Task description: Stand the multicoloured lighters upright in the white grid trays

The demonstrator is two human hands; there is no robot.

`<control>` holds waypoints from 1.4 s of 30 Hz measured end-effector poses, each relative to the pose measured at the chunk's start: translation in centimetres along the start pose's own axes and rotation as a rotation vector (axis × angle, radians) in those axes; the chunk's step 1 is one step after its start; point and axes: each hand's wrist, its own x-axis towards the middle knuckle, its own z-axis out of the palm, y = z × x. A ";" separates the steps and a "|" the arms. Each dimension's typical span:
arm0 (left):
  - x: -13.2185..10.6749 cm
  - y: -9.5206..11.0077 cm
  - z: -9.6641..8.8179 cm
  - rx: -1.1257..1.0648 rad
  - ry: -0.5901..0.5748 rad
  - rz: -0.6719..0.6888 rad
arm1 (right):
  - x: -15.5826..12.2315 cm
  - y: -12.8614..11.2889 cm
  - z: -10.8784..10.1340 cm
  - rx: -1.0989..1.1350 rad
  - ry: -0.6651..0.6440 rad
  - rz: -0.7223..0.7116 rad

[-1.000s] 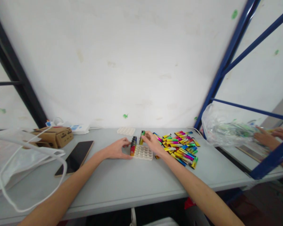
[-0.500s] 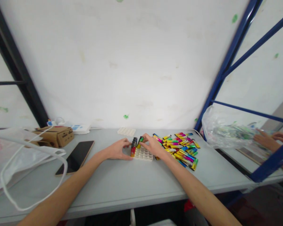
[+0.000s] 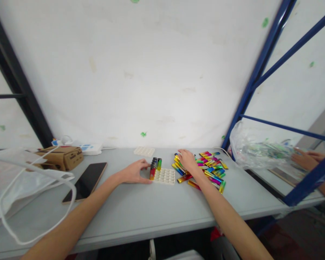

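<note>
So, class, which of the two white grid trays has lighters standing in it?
The front tray, beside the left hand: its lighters stand upright toward its left side. The back tray lies near the wall, with no lighters standing in it.

The pale wall [image 3: 162, 76] was washed evenly by bright, diffuse light, though its source could not be told. The worktop [image 3: 141, 213] was rendered in flat grey, with only faint, soft-edged shadows seen by the hands [image 3: 135, 172], while the space beneath [image 3: 124, 252] was sunk in near-black. Small glints were thrown back by the foil-bright lighters [image 3: 213, 177] and the clear plastic bag [image 3: 260, 151], and a streak of glare was caught on the blue post [image 3: 272, 43]. Fine detail was softened; a co-worker's hands [image 3: 303, 159] were blurred. Both forearms were stretched toward the lower edge by wide-angle distortion.
</note>
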 end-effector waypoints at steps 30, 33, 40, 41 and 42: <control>0.0 0.0 0.0 0.013 0.007 0.004 | 1.2 0.7 -0.2 0.509 0.084 0.148; 0.0 -0.1 0.1 0.008 0.009 0.003 | 1.3 -0.2 -0.4 1.071 -0.018 0.232; -0.1 0.0 0.1 0.004 0.010 0.008 | 0.0 -3.1 -1.0 1.426 -0.214 0.235; -0.1 0.0 0.1 0.005 0.013 0.011 | -0.2 -3.5 -0.9 1.413 -0.231 0.212; -0.1 -0.1 0.1 0.006 0.014 0.013 | -0.5 -3.9 -0.8 1.404 -0.245 0.185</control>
